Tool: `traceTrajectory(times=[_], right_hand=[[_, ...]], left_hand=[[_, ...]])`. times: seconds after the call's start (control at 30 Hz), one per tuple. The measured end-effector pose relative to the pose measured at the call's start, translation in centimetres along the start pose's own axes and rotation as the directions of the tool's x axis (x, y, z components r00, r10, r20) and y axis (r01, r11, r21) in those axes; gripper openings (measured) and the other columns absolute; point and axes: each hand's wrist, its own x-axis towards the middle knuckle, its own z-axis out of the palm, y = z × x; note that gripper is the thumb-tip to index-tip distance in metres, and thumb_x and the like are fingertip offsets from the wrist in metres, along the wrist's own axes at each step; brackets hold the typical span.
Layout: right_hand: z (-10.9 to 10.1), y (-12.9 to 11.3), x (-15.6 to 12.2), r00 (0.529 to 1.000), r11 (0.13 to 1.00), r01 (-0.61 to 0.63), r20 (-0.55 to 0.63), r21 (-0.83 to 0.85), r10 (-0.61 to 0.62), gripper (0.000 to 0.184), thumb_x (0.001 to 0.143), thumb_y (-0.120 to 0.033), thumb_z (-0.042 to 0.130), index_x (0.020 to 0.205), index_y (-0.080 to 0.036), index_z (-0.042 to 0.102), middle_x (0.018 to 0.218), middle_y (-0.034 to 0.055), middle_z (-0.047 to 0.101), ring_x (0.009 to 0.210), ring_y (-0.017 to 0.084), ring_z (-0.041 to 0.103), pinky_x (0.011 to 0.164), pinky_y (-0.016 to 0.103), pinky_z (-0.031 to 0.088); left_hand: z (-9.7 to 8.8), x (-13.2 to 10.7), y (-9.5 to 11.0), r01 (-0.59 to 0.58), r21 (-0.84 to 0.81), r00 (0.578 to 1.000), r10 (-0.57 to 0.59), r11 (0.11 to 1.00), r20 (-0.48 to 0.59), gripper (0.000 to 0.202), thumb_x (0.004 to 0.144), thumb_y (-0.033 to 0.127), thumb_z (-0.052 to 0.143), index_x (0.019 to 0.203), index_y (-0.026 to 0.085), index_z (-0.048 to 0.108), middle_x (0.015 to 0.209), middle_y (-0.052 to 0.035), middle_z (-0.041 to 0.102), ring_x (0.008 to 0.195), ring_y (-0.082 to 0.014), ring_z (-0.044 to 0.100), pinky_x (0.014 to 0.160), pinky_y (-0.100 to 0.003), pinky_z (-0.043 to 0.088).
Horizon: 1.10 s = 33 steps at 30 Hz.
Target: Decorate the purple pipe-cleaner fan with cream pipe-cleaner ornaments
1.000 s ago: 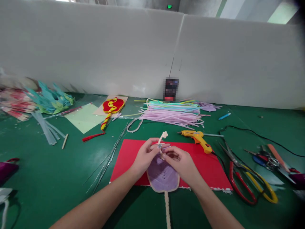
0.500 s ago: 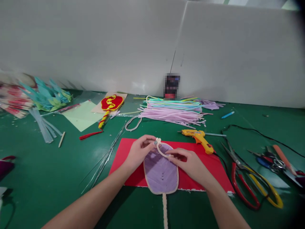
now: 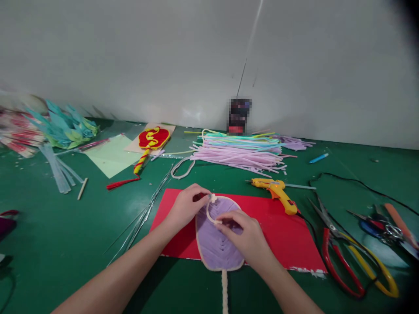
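My left fingers [image 3: 200,190] and right fingers [image 3: 233,215] pinch a curved cream fuzzy strip [image 3: 207,212], partly hiding flat purple oval fan [image 3: 218,250]; braided cream handle [image 3: 224,290] cut off.

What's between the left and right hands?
A curved cream strip spans from the left hand to the right hand, over the purple fan, in the head view.

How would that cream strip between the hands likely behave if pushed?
The cream strip likely flexes rather than snaps, given its smooth curve between the left hand and right hand. It is probably light, being so thin. Its bent shape probably discourages rolling.
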Motion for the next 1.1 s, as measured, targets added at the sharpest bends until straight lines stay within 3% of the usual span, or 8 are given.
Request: traceTrajectory(times=[0.33, 0.6, 0.87, 1.1], right_hand=[[0.71, 1.04, -0.1, 0.988, 0.976, 0.128, -0.058, -0.178, -0.14, 0.008, 0.074, -0.031, 0.063, 0.079, -0.025, 0.065, 0.079, 0.0, 0.067, 0.081, 0.018, 0.058, 0.074, 0.031, 0.041], [0.89, 0.77, -0.13, 0.987, 0.961, 0.144, -0.03, -0.238, -0.156, 0.007, 0.072, -0.028, 0.066, 0.078, -0.025, 0.064, 0.079, -0.0017, 0.066, 0.081, 0.017, 0.057, 0.074, 0.031, 0.037], [0.09, 0.75, -0.28, 0.979, 0.945, 0.205, 0.037, -0.253, -0.202, 0.013, 0.075, -0.031, 0.063, 0.086, -0.025, 0.062, 0.083, 0.0007, 0.066, 0.082, 0.018, 0.057, 0.074, 0.031, 0.038], [0.14, 0.43, -0.36, 0.949, 0.901, 0.305, 0.017, -0.307, -0.316, 0.01, 0.079, -0.03, 0.059, 0.086, -0.024, 0.063, 0.082, 0.0015, 0.067, 0.082, 0.017, 0.057, 0.075, 0.031, 0.038]], left_hand=[[0.29, -0.07, -0.6, -0.093, 0.075, 0.995, 0.09, 0.993, 0.04, 0.017, 0.08, 0.022, 0.051, 0.09, 0.022, 0.065, 0.088, -0.0014, 0.061, 0.081, -0.013, 0.057, 0.072, -0.023, 0.044], [0.14, 0.11, -1.0, -0.138, 0.081, 0.988, 0.131, 0.987, 0.084, 0.02, 0.081, 0.021, 0.049, 0.093, 0.025, 0.066, 0.087, -0.001, 0.06, 0.081, -0.0124, 0.056, 0.073, -0.023, 0.044], [0.27, 0.0, -0.95, -0.118, 0.046, 0.992, 0.117, 0.992, 0.037, 0.016, 0.08, 0.022, 0.052, 0.09, 0.022, 0.064, 0.089, -0.0011, 0.063, 0.082, -0.0131, 0.058, 0.073, -0.024, 0.045], [0.15, -0.02, -0.88, -0.14, 0.015, 0.989, 0.139, 0.99, 0.04, 0.015, 0.079, 0.02, 0.053, 0.087, 0.021, 0.066, 0.086, -0.0018, 0.062, 0.081, -0.013, 0.058, 0.072, -0.024, 0.045]])
